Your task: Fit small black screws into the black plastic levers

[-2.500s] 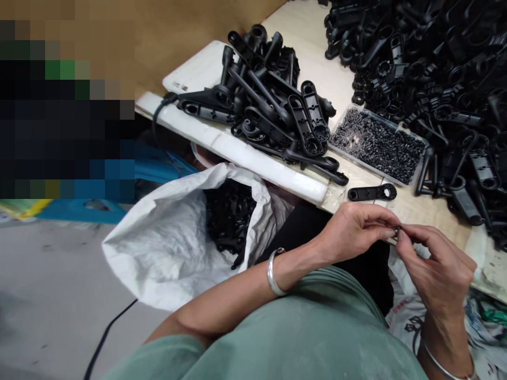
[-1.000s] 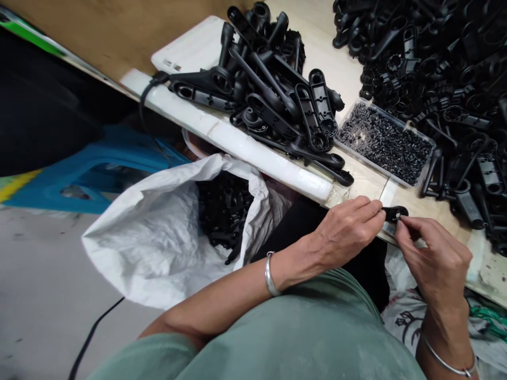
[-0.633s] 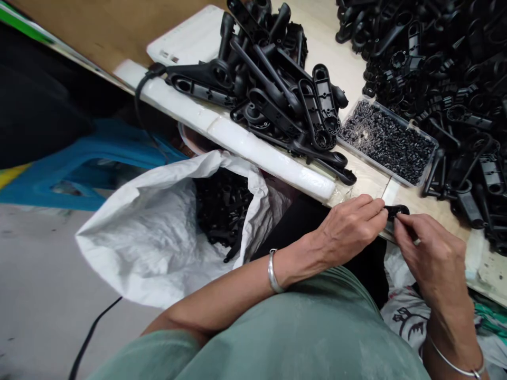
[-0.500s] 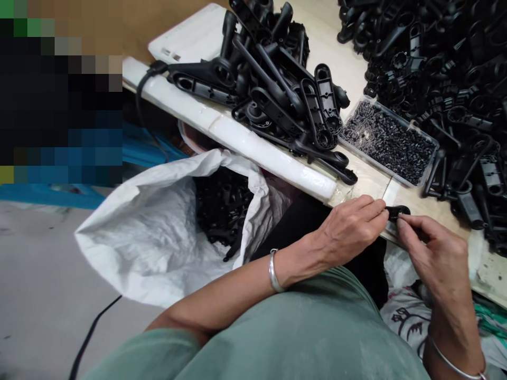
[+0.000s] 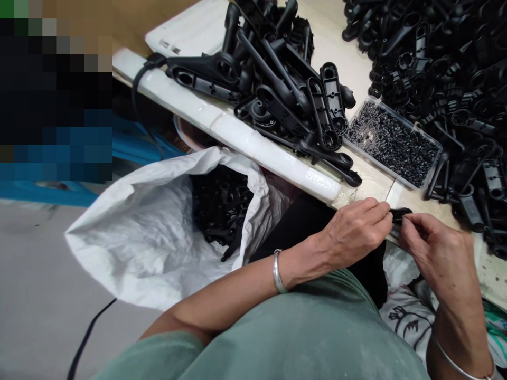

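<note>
Tabletop (image 5: 372, 184): left hand (image 5: 356, 229) gripping black part (image 5: 400, 214), long axis sideways toward right hand (image 5: 443, 250), whose hold is unclear.

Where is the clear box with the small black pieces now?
In the head view, the clear box lies on the table, right of centre, between the smaller heap of black parts on its left and the larger pile behind and right of it.

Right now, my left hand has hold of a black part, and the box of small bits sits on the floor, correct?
Not quite: the box is on the table, as the head view shows. Your left hand does hold a black part.
</note>
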Motion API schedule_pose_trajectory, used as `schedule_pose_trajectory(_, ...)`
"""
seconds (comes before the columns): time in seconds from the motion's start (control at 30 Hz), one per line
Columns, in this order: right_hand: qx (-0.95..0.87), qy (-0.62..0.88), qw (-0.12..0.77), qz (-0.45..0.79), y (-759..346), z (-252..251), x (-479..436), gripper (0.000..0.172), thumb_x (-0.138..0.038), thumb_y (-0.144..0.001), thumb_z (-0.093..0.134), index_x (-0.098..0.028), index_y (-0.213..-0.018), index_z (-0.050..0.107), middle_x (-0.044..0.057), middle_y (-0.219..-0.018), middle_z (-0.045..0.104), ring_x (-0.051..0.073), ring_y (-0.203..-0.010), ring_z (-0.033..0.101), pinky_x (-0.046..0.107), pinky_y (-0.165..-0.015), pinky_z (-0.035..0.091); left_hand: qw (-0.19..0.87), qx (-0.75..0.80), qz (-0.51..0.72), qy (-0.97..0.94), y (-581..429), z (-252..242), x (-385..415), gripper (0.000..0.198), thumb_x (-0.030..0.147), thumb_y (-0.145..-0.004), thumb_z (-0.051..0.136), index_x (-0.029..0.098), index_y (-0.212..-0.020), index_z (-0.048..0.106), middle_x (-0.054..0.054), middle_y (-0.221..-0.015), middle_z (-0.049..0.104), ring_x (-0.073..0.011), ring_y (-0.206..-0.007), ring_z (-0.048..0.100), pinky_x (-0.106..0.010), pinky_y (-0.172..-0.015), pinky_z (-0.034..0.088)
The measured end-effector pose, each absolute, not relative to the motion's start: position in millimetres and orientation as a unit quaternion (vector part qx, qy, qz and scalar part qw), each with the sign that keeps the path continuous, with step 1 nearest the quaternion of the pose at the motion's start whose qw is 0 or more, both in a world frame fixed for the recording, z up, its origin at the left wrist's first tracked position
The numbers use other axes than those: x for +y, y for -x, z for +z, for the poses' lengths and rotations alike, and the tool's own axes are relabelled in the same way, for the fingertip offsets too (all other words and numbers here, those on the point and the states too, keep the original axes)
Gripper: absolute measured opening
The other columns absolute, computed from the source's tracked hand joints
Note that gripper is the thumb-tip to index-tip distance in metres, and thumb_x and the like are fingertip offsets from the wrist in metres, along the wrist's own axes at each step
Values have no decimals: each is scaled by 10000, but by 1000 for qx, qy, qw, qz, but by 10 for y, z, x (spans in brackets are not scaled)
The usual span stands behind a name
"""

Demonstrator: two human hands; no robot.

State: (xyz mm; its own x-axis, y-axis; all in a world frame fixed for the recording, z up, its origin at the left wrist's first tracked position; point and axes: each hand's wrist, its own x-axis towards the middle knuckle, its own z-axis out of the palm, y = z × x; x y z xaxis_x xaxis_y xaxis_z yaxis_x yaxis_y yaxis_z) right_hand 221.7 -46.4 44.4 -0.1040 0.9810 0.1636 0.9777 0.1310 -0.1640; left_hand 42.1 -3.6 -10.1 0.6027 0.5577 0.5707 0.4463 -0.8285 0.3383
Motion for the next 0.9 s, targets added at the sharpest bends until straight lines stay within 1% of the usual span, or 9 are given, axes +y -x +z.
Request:
schedule_pose_trajectory(0.1,-770,635,65,-13,-2176,507,-422,287,-311,-983,461,-182,-804,644,34,-597,664,146,-461,584,271,-517,372,67,283,367,-883,-436,-118,-33,277,91,-1015,405,77,-948,673,-119,-998,717,-190,-852,629,-286,-783,552)
schedule_pose_trajectory(0.17,-771,636,8,-39,-2105,543,-408,308,-287,-991,415,-184,-765,597,39,-564,624,161,-461,573,279,-504,332,59,284,387,-875,-444,-125,-31,280,89,-1014,408,69,-943,678,-118,-972,723,-189,-839,633,-285,-772,553)
schedule_pose_trajectory(0.27,-750,652,-80,-77,-1966,571,-406,282,-220,-973,395,-190,-732,538,47,-537,577,181,-461,554,277,-488,276,52,284,408,-866,-446,-132,-30,275,85,-1011,418,52,-942,682,-122,-948,726,-193,-838,638,-287,-767,554)
schedule_pose_trajectory(0.37,-727,668,-128,-94,-1877,566,-410,238,-180,-957,412,-184,-754,535,72,-575,600,193,-475,555,272,-488,254,54,282,395,-873,-432,-134,-29,276,90,-1017,413,47,-970,681,-126,-975,725,-189,-848,632,-286,-773,554)
schedule_pose_trajectory(0.47,-719,679,-120,-82,-1890,542,-422,224,-223,-965,432,-182,-779,549,79,-586,612,202,-486,560,280,-500,256,61,282,366,-885,-418,-127,-31,327,95,-1036,357,70,-977,678,-118,-1006,716,-176,-857,614,-276,-790,548)
schedule_pose_trajectory(0.6,-730,679,-72,-35,-2017,530,-400,246,-275,-966,423,-184,-804,583,61,-565,610,202,-507,565,302,-526,276,76,286,341,-892,-422,-119,-42,330,92,-1036,344,78,-986,670,-105,-994,694,-175,-847,580,-272,-798,532)
schedule_pose_trajectory(0.73,-724,682,-37,90,-2176,591,-267,232,-250,-914,456,-203,-730,589,29,-580,652,170,-529,585,294,-575,341,84,292,332,-893,-439,-122,-47,286,105,-1028,383,92,-966,662,-87,-969,675,-179,-843,559,-274,-795,517)
schedule_pose_trajectory(0.83,-714,675,-45,182,-2230,639,-181,248,-220,-894,472,-209,-665,568,0,-553,647,152,-552,603,274,-613,379,75,290,324,-898,-442,-126,-40,277,111,-1027,391,105,-948,656,-80,-972,672,-180,-847,555,-272,-795,512)
schedule_pose_trajectory(0.9,-731,661,-76,150,-2193,647,-180,258,-201,-906,470,-201,-671,575,20,-565,646,167,-560,599,288,-607,367,69,288,321,-900,-439,-135,-35,279,107,-1027,387,104,-955,657,-81,-977,673,-180,-844,554,-271,-802,510)
